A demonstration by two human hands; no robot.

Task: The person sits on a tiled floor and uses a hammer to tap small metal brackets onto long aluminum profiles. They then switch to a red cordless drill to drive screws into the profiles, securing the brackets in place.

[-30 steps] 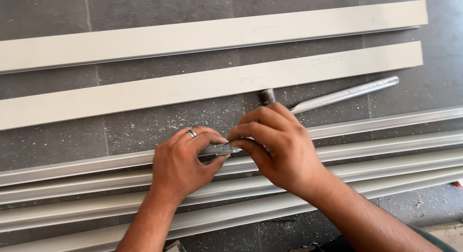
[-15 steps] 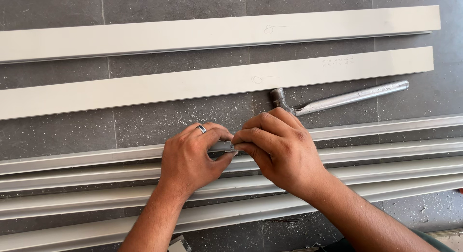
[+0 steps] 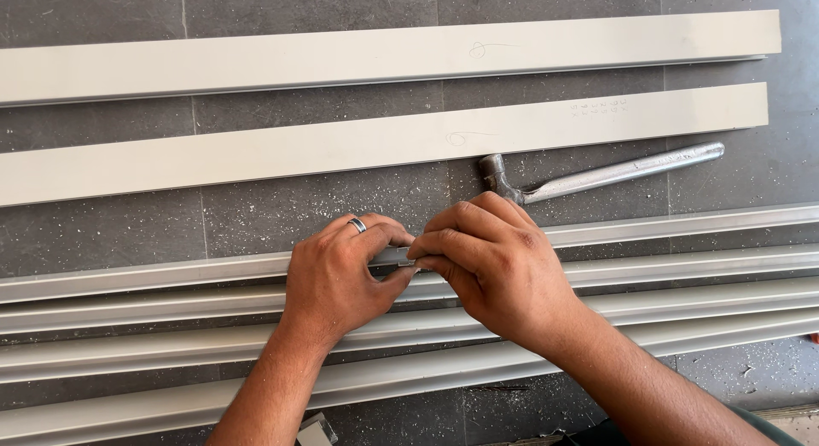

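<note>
So both hands meet on the nearest-but-top grey rail [image 3: 171, 279]: left hand [image 3: 337, 279] and right hand [image 3: 495, 275] pinch one small metal piece [image 3: 394, 256] sitting on it, fingertips touching. Rail runs left-right; hammer [image 3: 597, 174] lies just beyond it.

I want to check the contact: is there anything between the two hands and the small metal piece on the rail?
Nothing visible. The left hand and right hand both pinch the small metal piece directly, over the uppermost grey rail. The hammer lies apart, behind the right hand.
</note>
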